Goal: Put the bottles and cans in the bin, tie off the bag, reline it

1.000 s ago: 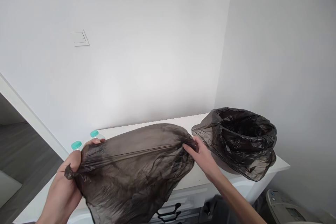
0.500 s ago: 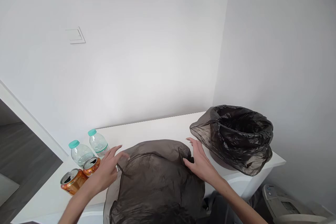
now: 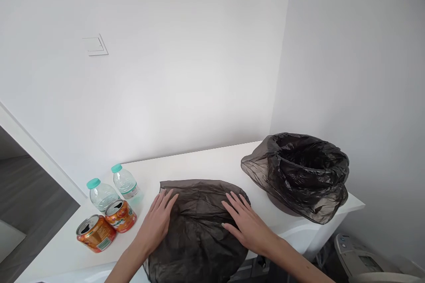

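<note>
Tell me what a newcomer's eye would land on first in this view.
First, the dark translucent bag at front centre, with the left grip and right grip spread open over it. Next, the gaping black bag at the right end of the white counter. Then the two orange cans at the left, just in front of two teal-capped bottles.

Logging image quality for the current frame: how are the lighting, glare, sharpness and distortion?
Head view: back wall softly bright, right-hand wall greyer; head view: small glints on the crumpled black bag, its hollow too dark for detail; head view: light switch looks slanted; head view: left hand and right hand reasonably sharp.
</note>
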`<state>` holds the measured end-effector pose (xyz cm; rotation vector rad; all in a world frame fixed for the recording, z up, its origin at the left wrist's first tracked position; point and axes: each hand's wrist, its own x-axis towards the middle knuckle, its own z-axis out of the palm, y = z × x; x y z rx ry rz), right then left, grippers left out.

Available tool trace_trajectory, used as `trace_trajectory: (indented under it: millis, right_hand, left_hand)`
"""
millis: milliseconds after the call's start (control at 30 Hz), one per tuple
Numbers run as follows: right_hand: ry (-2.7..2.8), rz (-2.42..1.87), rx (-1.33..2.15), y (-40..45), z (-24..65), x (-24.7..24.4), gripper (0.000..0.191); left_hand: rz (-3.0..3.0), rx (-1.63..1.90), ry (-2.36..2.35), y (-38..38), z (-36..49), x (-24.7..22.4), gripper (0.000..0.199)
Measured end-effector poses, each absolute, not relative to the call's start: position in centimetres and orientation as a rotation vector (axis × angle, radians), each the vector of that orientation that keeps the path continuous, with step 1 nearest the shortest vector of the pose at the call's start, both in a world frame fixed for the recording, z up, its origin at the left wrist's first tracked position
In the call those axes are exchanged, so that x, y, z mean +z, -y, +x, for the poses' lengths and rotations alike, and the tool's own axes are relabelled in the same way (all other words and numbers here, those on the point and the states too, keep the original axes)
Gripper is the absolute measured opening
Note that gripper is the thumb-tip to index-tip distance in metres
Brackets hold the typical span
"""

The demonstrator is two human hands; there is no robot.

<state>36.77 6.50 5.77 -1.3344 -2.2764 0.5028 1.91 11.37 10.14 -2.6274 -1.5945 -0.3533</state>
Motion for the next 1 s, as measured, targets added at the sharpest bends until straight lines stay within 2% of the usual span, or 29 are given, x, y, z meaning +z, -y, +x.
trace_trajectory:
  millis: [33, 100, 133, 200, 267, 300, 400, 467, 567, 700, 767, 833, 933, 1000]
  right_hand:
    - [2.306, -1.244, 0.504, -5.9, 37.3, 6.1, 0.068]
    - [2.399, -1.101, 0.534, -4.9, 38.2, 6.1, 0.091]
    - [2.445, -1.078, 0.548, -4.6, 38.5, 5.7, 0.105]
    - [2.495, -1.125, 0.532, -4.4, 39.1, 4.5, 0.120]
    - [2.497, -1.191, 0.472, -4.8, 39.3, 3.1, 0.115]
    - [2.488, -1.206, 0.449, -5.1, 39.4, 2.6, 0.111]
    - [2.428, -1.214, 0.475, -6.1, 39.7, 2.6, 0.093]
    - [2.328, -1.229, 0.564, -6.7, 39.8, 3.5, 0.074]
    - [2.121, -1.333, 0.745, -7.9, 39.9, 5.1, 0.037]
    - [1.966, -1.393, 0.853, -9.7, 40.1, 6.1, 0.037]
    - [1.930, -1.378, 0.832, -10.3, 40.3, 6.1, 0.030]
    - [1.904, -1.425, 0.801, -10.6, 40.6, 5.7, 0.023]
    - [1.905, -1.562, 0.718, -10.7, 40.9, 5.2, 0.021]
    - [1.937, -1.642, 0.626, -10.8, 40.9, 5.1, 0.019]
  left_hand:
    - [-2.675, -0.399, 1.549, -10.2, 1.8, 11.0, 0.049]
    - [-2.872, -0.351, 1.465, -7.1, 1.9, 11.7, 0.051]
    - [-2.967, -0.283, 1.418, -5.6, 2.0, 11.5, 0.060]
    - [-3.062, -0.116, 1.357, -3.1, 2.0, 10.0, 0.096]
    - [-3.021, 0.031, 1.390, -1.6, 1.7, 7.9, 0.127]
    - [-2.978, 0.083, 1.428, -1.3, 1.4, 6.9, 0.136]
    - [-2.890, 0.111, 1.508, -1.5, 0.2, 5.0, 0.144]
    - [-2.884, 0.037, 1.481, -2.0, -0.7, 4.7, 0.139]
    - [-2.871, -0.168, 1.415, -3.0, -1.8, 4.5, 0.109]
    - [-2.904, -0.520, 1.421, -4.2, -2.0, 4.7, 0.060]
    - [-2.903, -0.706, 1.587, -4.8, -1.5, 5.4, 0.042]
    - [-2.839, -0.879, 1.858, -5.7, -0.8, 6.4, 0.036]
    - [-2.683, -1.047, 2.208, -8.0, -0.8, 8.4, 0.044]
    - [-2.594, -1.019, 2.392, -9.9, -1.2, 9.8, 0.048]
